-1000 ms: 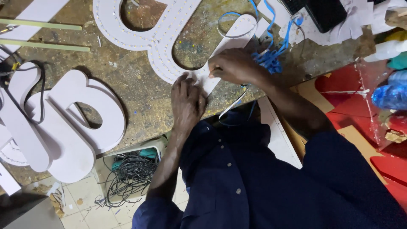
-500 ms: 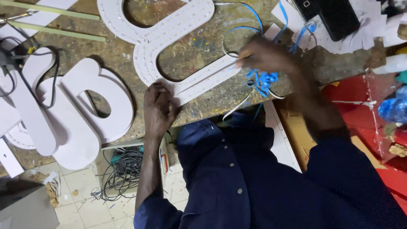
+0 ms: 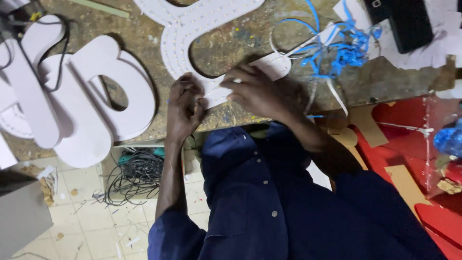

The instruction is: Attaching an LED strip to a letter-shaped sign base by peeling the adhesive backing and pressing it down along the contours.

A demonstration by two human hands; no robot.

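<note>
A large white letter shape studded with rows of small lights lies on the stained workbench. My left hand presses on its near end, fingers curled against the white surface. My right hand rests just to the right on the same end, pinching a thin white strip against the shape. A tangle of blue and white peeled strips lies just beyond my right hand.
More white cut-out letters are stacked at the left of the bench with a black cable over them. A black device sits top right. Red sheet pieces lie at right. Coiled black wires are on the tiled floor.
My right hand has come back from the blue strips to the near end of the letter, next to my left hand. The view has shifted left and closer.
</note>
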